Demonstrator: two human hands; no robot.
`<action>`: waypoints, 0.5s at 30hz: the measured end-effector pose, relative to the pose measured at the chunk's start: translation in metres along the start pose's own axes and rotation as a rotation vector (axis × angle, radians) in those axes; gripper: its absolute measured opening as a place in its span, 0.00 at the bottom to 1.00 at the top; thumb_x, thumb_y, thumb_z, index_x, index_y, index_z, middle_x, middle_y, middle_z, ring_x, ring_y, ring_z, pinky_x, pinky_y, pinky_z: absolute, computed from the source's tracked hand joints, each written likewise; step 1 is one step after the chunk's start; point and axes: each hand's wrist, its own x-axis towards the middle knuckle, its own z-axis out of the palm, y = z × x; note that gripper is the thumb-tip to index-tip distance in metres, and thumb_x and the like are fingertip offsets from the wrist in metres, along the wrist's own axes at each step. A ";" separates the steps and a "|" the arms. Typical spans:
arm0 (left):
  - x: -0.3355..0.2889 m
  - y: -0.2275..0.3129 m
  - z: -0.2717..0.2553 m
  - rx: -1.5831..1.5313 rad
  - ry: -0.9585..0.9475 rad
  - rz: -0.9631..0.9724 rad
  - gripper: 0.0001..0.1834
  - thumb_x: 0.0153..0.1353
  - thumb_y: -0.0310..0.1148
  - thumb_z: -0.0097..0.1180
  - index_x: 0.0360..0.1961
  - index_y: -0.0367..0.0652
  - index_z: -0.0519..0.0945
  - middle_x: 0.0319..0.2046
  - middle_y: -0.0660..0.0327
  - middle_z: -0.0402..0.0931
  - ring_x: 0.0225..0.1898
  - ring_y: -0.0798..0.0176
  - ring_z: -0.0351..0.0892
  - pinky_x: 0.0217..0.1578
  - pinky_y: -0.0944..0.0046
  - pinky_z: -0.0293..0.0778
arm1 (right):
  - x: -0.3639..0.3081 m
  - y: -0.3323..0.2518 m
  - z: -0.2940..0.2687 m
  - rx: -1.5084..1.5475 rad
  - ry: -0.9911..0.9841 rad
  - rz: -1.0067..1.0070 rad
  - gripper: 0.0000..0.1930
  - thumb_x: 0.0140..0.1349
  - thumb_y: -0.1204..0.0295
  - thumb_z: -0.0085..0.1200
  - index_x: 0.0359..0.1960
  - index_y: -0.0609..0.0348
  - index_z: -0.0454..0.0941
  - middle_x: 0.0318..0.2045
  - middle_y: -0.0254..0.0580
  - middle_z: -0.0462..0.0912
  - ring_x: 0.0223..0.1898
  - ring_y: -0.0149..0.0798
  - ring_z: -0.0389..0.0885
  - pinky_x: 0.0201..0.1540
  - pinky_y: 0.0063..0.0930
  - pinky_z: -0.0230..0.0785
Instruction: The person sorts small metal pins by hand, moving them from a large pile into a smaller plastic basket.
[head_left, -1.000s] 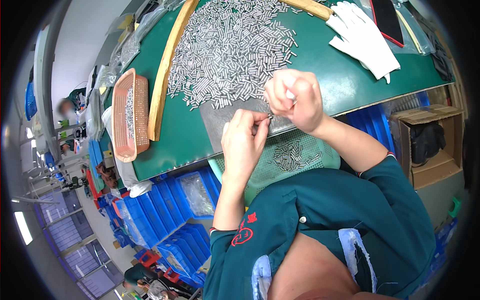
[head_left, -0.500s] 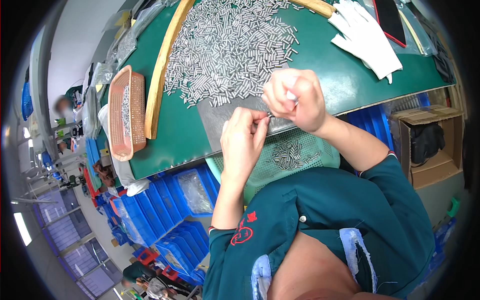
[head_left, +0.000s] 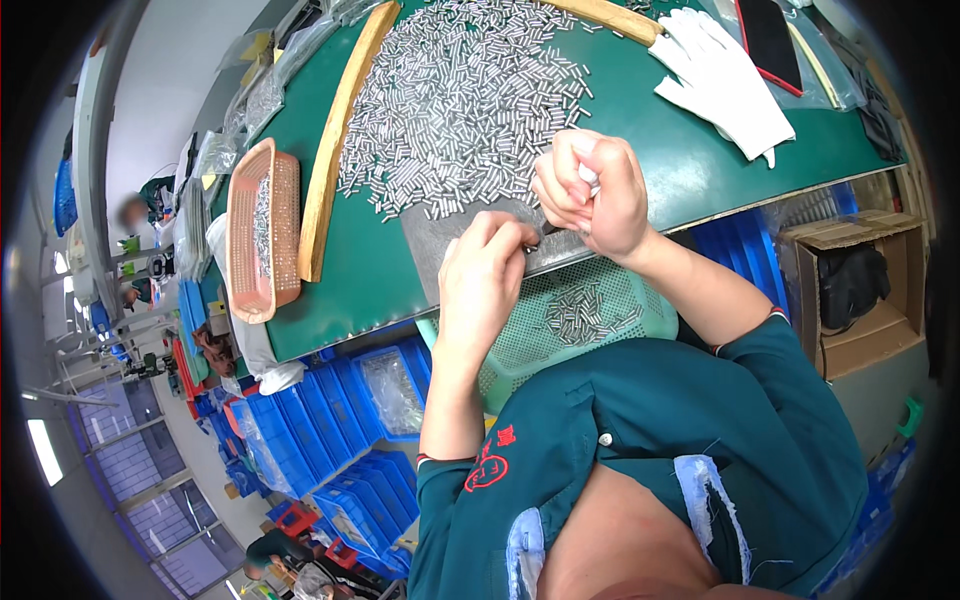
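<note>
My left hand (head_left: pixel 480 275) is closed in a pinch over the near edge of the grey mat (head_left: pixel 428 240). A small metal pin (head_left: pixel 531 248) shows partly at its fingertips. Just to the right, my right hand (head_left: pixel 605 195) is curled into a fist, with something white between thumb and fingers; what it is I cannot make out. Beyond both hands a large heap of short silvery metal pins (head_left: pixel 460 100) spreads over the green tabletop. Below the table edge sits a pale green perforated basket (head_left: pixel 520 350) with a smaller pile of pins.
Wooden strips (head_left: pixel 335 150) border the heap. An orange basket (head_left: pixel 285 220) with pins stands at left. White gloves (head_left: pixel 725 90) and a red-edged phone (head_left: pixel 770 45) lie at far right. Blue bins (head_left: pixel 330 400) and an open cardboard box (head_left: pixel 860 290) flank me below the table.
My right hand has turned slightly, with its fist a little higher. The left hand's fingertips have drawn slightly down and apart from the right hand. The whole view has shifted slightly.
</note>
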 end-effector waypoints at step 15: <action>-0.015 0.005 0.006 -0.096 0.105 -0.219 0.06 0.48 0.28 0.58 0.27 0.42 0.75 0.24 0.61 0.71 0.21 0.63 0.71 0.27 0.64 0.67 | -0.001 -0.001 -0.001 -0.047 -0.028 -0.023 0.17 0.59 0.67 0.32 0.12 0.58 0.57 0.09 0.31 0.59 0.10 0.22 0.52 0.11 0.16 0.45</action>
